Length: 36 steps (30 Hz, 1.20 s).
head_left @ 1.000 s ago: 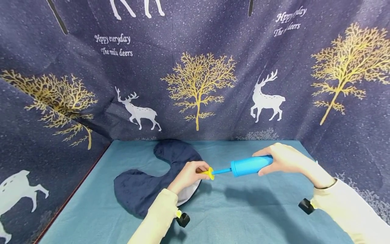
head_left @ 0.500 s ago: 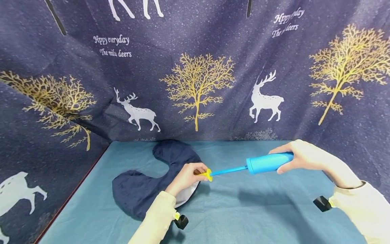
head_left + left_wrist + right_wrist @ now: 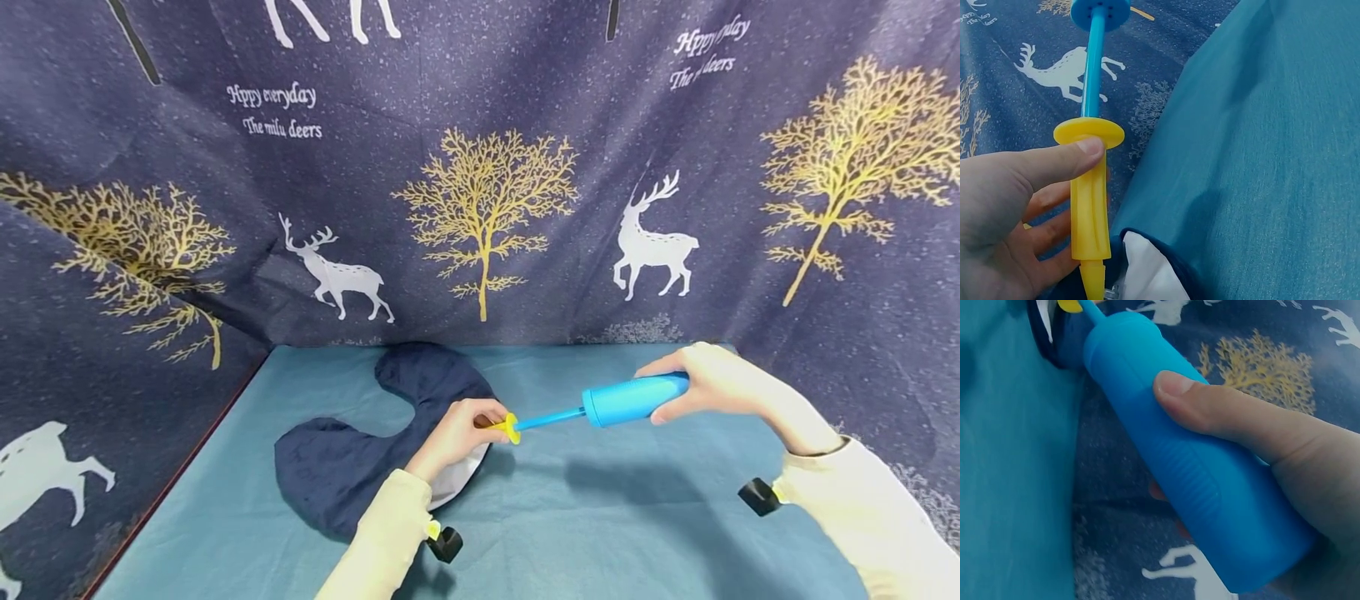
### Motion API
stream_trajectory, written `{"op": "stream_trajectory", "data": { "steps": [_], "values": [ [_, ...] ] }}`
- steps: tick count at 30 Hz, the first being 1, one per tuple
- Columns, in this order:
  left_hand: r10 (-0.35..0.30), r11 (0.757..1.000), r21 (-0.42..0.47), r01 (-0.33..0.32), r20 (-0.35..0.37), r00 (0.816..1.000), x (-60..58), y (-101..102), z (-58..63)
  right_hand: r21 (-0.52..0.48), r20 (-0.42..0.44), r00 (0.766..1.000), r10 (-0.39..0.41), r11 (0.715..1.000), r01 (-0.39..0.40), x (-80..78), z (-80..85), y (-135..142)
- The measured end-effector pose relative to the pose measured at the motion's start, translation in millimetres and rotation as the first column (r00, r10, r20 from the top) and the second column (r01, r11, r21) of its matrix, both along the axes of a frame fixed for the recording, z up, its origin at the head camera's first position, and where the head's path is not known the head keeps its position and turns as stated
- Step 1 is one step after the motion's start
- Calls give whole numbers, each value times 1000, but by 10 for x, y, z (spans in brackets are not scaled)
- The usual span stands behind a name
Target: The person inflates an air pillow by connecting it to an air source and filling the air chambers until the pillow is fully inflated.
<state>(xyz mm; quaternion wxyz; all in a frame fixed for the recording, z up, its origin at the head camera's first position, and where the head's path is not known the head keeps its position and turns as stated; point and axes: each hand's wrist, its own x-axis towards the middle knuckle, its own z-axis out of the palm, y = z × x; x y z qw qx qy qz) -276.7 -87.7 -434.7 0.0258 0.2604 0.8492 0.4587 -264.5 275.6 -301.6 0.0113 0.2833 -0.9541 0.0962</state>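
Observation:
A blue hand pump (image 3: 626, 400) with a yellow nozzle (image 3: 1090, 206) stretches between both hands, its thin blue rod (image 3: 551, 418) partly drawn out of the body. My left hand (image 3: 459, 433) pinches the yellow nozzle just behind its round flange. In the left wrist view the nozzle's tip points down at a small clear valve (image 3: 1112, 292) beside white fabric; whether it sits inside is hard to tell. My right hand (image 3: 723, 383) grips the pump's thick body, thumb along the side in the right wrist view. Under the left hand lies a dark blue U-shaped neck pillow (image 3: 360, 467).
A teal cloth (image 3: 570, 533) covers the table. Behind and to the left hangs a dark curtain (image 3: 525, 100) printed with deer and trees. A black wrist camera (image 3: 446, 545) hangs below the left sleeve, another (image 3: 759, 497) below the right.
My right hand first pulled the pump body rightward, lengthening the bare rod, then came back left part of the way. The left hand has stayed nearly still on the nozzle.

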Motion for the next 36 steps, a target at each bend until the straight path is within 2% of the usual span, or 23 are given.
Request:
{"op": "stream_trajectory", "data": {
  "steps": [7, 15, 25, 30, 36],
  "values": [
    [7, 1000, 6, -7, 12, 1000, 12, -14, -10, -16, 36, 998, 55, 998, -54, -93, -125, -235],
    [17, 1000, 19, -17, -4, 1000, -1, -27, -50, -1, -26, 995, 94, 996, -95, -153, -268, -505],
    [27, 999, 20, -27, -10, 1000, -6, -20, -83, 2, -38, 989, 140, 990, -140, -195, -454, -828],
    [35, 999, 8, -35, 0, 999, 3, -5, -76, 10, -37, 988, 147, 989, -147, -182, -515, -906],
    [27, 1000, -9, -27, -4, 1000, -3, 20, -76, 19, 16, 985, 173, 985, -173, -158, -534, -855]
  ]
}}
